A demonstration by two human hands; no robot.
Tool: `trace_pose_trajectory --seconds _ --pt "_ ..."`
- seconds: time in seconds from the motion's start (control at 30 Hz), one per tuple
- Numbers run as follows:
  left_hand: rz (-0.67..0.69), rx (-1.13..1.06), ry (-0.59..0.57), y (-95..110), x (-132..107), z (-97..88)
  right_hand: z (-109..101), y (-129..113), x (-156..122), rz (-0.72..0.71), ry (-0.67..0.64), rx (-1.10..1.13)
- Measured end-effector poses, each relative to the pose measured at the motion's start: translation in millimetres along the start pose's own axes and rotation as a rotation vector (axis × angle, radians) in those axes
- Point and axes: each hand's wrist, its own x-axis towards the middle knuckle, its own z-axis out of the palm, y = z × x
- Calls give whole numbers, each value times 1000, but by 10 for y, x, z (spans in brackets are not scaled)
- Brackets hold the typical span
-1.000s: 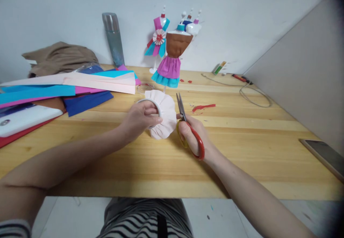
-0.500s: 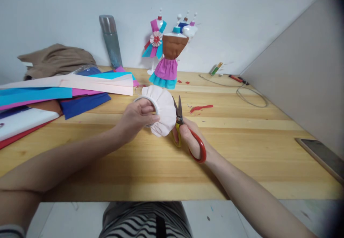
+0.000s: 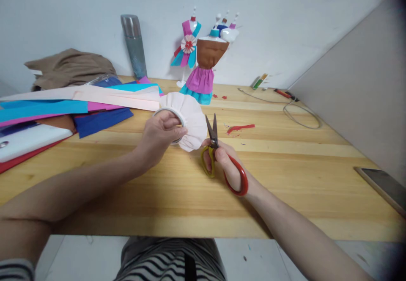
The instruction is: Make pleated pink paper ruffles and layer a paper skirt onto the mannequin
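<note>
My left hand [image 3: 158, 137] is closed on a roll of tape [image 3: 169, 114] with a gathered pale pink paper piece [image 3: 190, 120] fanned out from it, held just above the wooden table [image 3: 285, 166]. My right hand [image 3: 226, 166] grips scissors [image 3: 218, 150] with one red and one yellow handle loop. The blades point up and are slightly apart, right beside the paper's right edge.
Coloured paper sheets [image 3: 79, 103] are stacked at the left, with a brown cloth [image 3: 69, 67] behind. A metal bottle [image 3: 135, 46] and small dress mannequins [image 3: 204, 61] stand at the wall. Red paper scraps [image 3: 240, 127], a cable [image 3: 300, 111] and a phone [image 3: 380, 185] lie to the right.
The scissors swung from just right of the paper to its lower right edge, and the blades parted a little. My left hand lifted the tape and paper slightly.
</note>
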Motion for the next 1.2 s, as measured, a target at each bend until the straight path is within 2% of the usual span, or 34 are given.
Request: trace_pose_trajectory --seconds 0.1,0.3,0.63,1.2 --pt "30 6 14 36 -18 24 33 -20 -16 -7 -20 161" --pt "5 20 53 38 -14 43 79 4 -28 -24 -4 212" --pt "11 28 79 36 -32 87 98 -116 -4 3 10 121" --pt "13 3 158 38 27 75 175 -70 0 31 38 121"
